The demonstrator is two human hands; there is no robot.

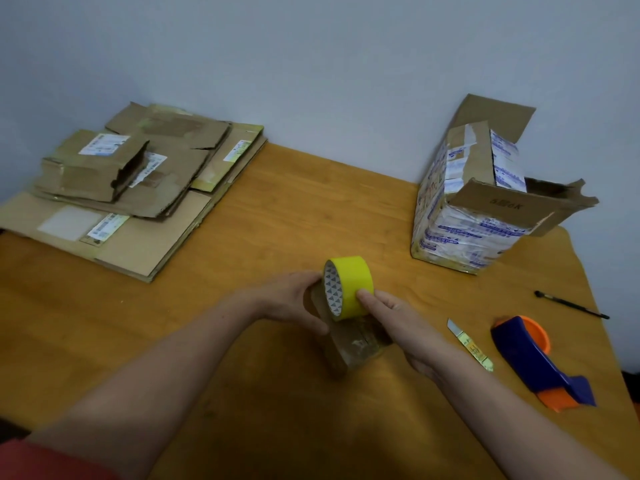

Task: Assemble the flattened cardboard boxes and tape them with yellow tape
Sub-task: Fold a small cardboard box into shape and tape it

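Closest to us on the wooden table [270, 216], a blue-and-orange tape dispenser [533, 358] lies at the right, a small utility knife [469, 344] just beside it. Centre stage, a clear tape roll [353, 344] sits under the hands. Our left hand [294, 299] curls its fingers round the yellow tape roll [349, 285], held on edge above the table; our right hand [398, 323] presses a fingertip on its yellow band, the other fingers hidden underneath. Further right, a dark pen [571, 304]. Far left against the wall, the stack of flattened cardboard boxes [131, 188]; far right, an upright open box [467, 220], flaps splayed.
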